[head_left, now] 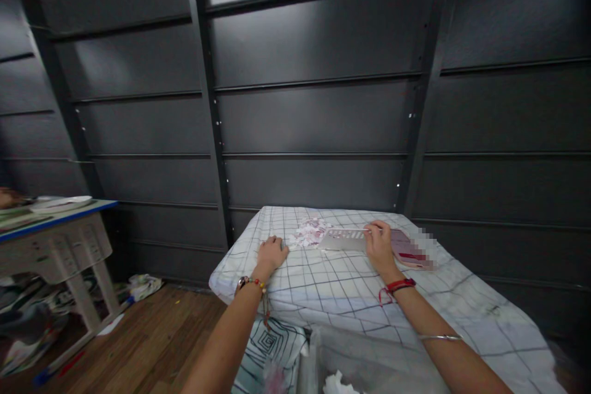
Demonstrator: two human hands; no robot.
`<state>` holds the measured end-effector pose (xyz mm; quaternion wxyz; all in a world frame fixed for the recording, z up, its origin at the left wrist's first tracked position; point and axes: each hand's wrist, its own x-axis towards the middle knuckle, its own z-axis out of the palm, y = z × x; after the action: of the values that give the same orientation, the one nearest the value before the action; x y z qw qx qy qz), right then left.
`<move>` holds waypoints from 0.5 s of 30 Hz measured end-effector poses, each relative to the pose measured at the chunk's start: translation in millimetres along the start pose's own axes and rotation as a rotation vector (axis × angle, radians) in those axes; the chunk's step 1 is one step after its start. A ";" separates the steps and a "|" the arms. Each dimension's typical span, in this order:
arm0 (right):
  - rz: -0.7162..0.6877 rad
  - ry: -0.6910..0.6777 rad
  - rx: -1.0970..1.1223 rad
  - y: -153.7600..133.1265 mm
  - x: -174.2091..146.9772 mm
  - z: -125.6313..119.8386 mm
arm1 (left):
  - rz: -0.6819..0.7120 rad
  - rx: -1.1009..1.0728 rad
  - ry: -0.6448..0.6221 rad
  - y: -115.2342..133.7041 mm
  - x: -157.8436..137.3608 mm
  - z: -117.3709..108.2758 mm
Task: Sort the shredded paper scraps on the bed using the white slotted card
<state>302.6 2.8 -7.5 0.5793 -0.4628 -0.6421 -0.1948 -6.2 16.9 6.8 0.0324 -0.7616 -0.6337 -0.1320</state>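
Observation:
On the white checked cloth (pixel 295 274), my left hand (pixel 272 253) lies palm down, fingers loosely apart and holding nothing. My right hand (pixel 379 245) pinches the upper edge of a thin white card with rows of cut-out holes (pixel 344 241), which stands tilted on the cloth. A small heap of white and pinkish paper bits (pixel 310 233) lies between my hands, touching the card's left end. Right of my right hand is a flat pinkish-mauve object with a dark red strip (pixel 406 249), partly blurred out.
A translucent plastic bin (pixel 316 351) with white paper scraps stands in front of me, beside a patterned cloth (pixel 272 345). At left is a blue-edged table (pixel 87 221) with flat items and part of another person's hand (pixel 9 198). Dark metal panels (pixel 314 117) rise behind.

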 end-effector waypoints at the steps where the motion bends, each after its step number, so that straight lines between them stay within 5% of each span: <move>1: 0.005 0.009 -0.002 0.3 0.2 -0.2 | 0.000 -0.001 -0.002 -0.1 0.3 0.2; 15: -0.024 0.013 -0.012 0.2 -0.5 -6.9 | -0.007 -0.001 0.027 0.6 -0.6 -0.1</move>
<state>306.6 -2.7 -6.3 0.5781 -0.4571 -0.6429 -0.2085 -5.7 16.2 6.8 0.0400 -0.7573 -0.6359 -0.1430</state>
